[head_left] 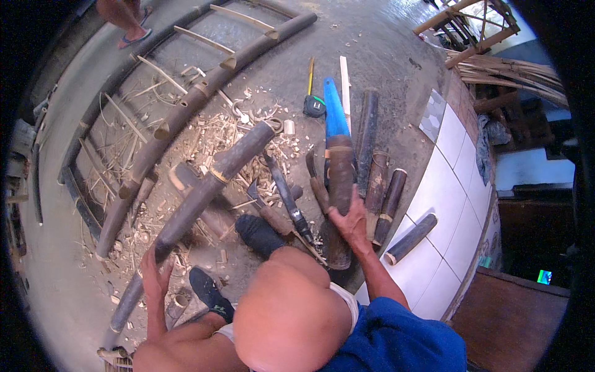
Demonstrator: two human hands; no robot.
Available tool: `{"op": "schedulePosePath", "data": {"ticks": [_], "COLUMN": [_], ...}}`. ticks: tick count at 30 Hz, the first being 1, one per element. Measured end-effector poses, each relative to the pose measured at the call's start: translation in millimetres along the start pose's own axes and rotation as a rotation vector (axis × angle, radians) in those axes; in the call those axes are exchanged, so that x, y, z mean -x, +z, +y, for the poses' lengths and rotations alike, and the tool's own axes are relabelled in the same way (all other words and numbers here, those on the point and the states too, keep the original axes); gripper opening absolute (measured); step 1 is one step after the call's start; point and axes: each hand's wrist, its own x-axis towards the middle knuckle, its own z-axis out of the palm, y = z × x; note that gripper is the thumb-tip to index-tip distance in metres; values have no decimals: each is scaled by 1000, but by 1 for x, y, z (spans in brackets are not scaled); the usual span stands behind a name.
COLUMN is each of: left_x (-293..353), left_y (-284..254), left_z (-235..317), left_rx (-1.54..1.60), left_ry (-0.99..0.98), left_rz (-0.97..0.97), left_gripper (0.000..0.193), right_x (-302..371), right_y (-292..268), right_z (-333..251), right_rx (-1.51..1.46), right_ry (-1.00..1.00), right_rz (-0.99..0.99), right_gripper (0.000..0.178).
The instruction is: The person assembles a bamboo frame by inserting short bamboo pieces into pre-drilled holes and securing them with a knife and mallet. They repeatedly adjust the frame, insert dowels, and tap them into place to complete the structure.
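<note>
My left hand (pixel 156 276) is wrapped round the lower part of a long dark bamboo pole (pixel 197 191), which slants up to the right past my left leg. Pale rings mark the pole's joint, and its cut far end lies over wood shavings. My right hand (pixel 351 222) grips the right side of a thick, short bamboo tube (pixel 340 186), thumb across its near part. Beyond that tube a hand saw's blue blade (pixel 335 106) sticks out; its handle is hidden. A curved knife (pixel 317 181) lies just left of the tube, and a dark chisel-like tool (pixel 287 195) farther left.
A bamboo ladder-like frame (pixel 207 84) fills the floor at the far left. Tape measure (pixel 314 106), pale strip (pixel 345 84) and cut bamboo pieces (pixel 376 180) lie ahead and right. One short piece (pixel 411 239) rests on white tiles (pixel 434 192). Another person's foot (pixel 133 37) stands top left.
</note>
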Motion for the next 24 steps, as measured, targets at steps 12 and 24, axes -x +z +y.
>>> {"op": "schedulePosePath", "data": {"ticks": [12, 24], "left_x": [69, 21], "left_y": [-53, -110], "left_z": [42, 32], "left_rx": [125, 127], "left_ry": [-139, -129], "left_rz": [-7, 128], "left_gripper": [68, 54], "right_x": [7, -58], "right_y": [56, 60], "right_z": [15, 30], "right_rx": [15, 2], "right_ry": [-238, 42], "right_rz": [-3, -238], "right_gripper": [58, 53]}}
